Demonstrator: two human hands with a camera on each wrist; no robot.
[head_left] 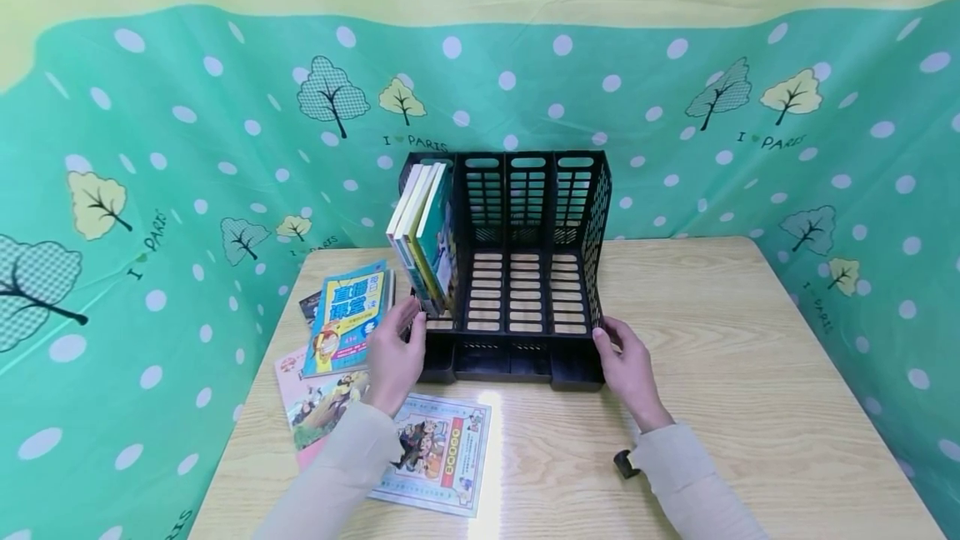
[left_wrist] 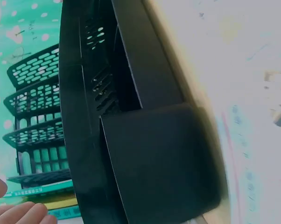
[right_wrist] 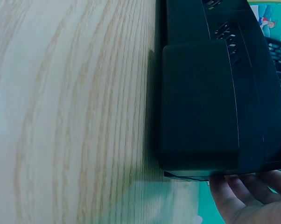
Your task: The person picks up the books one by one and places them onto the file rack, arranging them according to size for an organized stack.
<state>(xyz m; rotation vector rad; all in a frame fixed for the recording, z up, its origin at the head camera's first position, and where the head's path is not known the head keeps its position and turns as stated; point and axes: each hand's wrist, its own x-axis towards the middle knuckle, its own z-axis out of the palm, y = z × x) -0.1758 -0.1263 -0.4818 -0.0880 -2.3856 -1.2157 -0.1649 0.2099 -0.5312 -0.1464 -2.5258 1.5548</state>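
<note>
A black file rack [head_left: 525, 332] with several upright compartments stands at the table's far side. Books [head_left: 426, 232] with pale page edges stand in its leftmost compartment, tilted slightly. My left hand [head_left: 396, 354] is at the rack's front left corner, beside the lower ends of these books, with its thumb apart from the fingers. In the left wrist view, fingertips [left_wrist: 31, 215] show close to the book spines [left_wrist: 61, 200]. My right hand [head_left: 624, 361] grips the rack's front right corner, thumb at the front edge; its fingers [right_wrist: 255, 189] lie along the outer side wall.
Left of the rack lies a small pile with a blue and yellow book [head_left: 347, 319] on top. A pink-edged book [head_left: 318, 407] lies below it, and a pale blue book [head_left: 442, 457] lies nearer. A small black object [head_left: 625, 464] is beside the right sleeve. Patterned green cloth [head_left: 525, 90] hangs behind.
</note>
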